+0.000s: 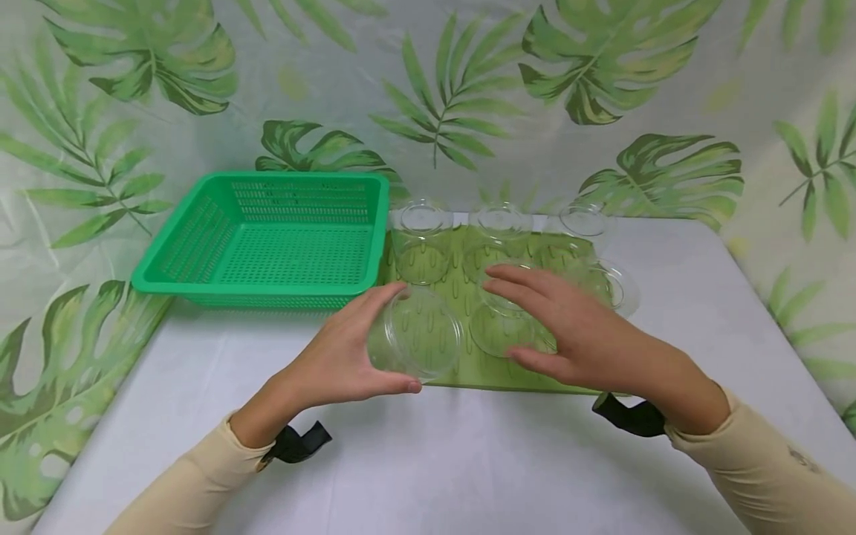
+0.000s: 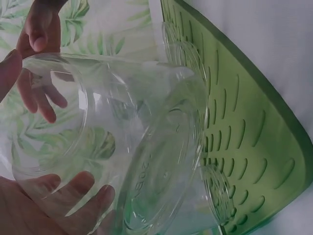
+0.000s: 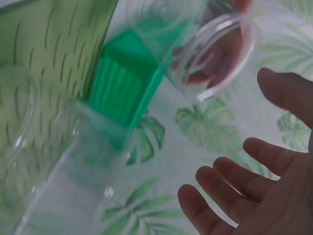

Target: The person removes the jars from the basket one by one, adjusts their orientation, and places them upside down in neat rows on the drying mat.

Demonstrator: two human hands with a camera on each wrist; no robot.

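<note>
My left hand (image 1: 334, 364) grips a clear plastic cup (image 1: 428, 334), thumb on the near side and fingers on the far side. In the left wrist view the held cup (image 2: 166, 161) shows raised lettering on its base. My right hand (image 1: 582, 327) is held over the front row, fingers spread and holding nothing; the right wrist view shows its fingers (image 3: 230, 188) apart from any cup. Beside its fingertips another clear cup (image 1: 498, 334) stands on a green ridged mat (image 1: 461, 375). The right hand partly hides the cups behind it.
Along the back of the mat are more clear cups, at left (image 1: 423, 256), middle (image 1: 495, 241) and right (image 1: 578, 230). A green plastic basket (image 1: 261, 290) stands left of the mat on a white-covered table (image 1: 414, 461). Leaf-print cloth (image 1: 455, 89) hangs behind.
</note>
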